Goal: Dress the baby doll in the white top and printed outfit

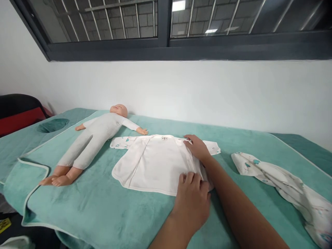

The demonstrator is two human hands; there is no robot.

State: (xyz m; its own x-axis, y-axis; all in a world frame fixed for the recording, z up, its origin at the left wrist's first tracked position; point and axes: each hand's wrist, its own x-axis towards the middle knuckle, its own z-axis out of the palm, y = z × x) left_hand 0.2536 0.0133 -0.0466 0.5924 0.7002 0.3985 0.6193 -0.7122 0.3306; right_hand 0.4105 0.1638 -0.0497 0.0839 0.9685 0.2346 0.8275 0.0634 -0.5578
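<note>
A white baby shirt [160,164] lies spread flat with its inner side up, its printed sleeves stretched out to both sides and a small label at the neck. At its lower right edge, my left hand [193,199] has its fingers curled down on the cloth. Farther up, my right hand [198,147] bends its fingers over the shirt's right front near the shoulder, and my forearm covers part of that side. Left of the shirt a baby doll [103,128] in a white bodysuit lies on its back, one hand near the left sleeve.
A green blanket [103,214] with pale piping covers the bed, which has a round hole [53,125] at the left. To the right lies a crumpled printed baby garment [285,180]. A white wall and a barred window [166,48] stand behind; a red and black chair [20,112] is at far left.
</note>
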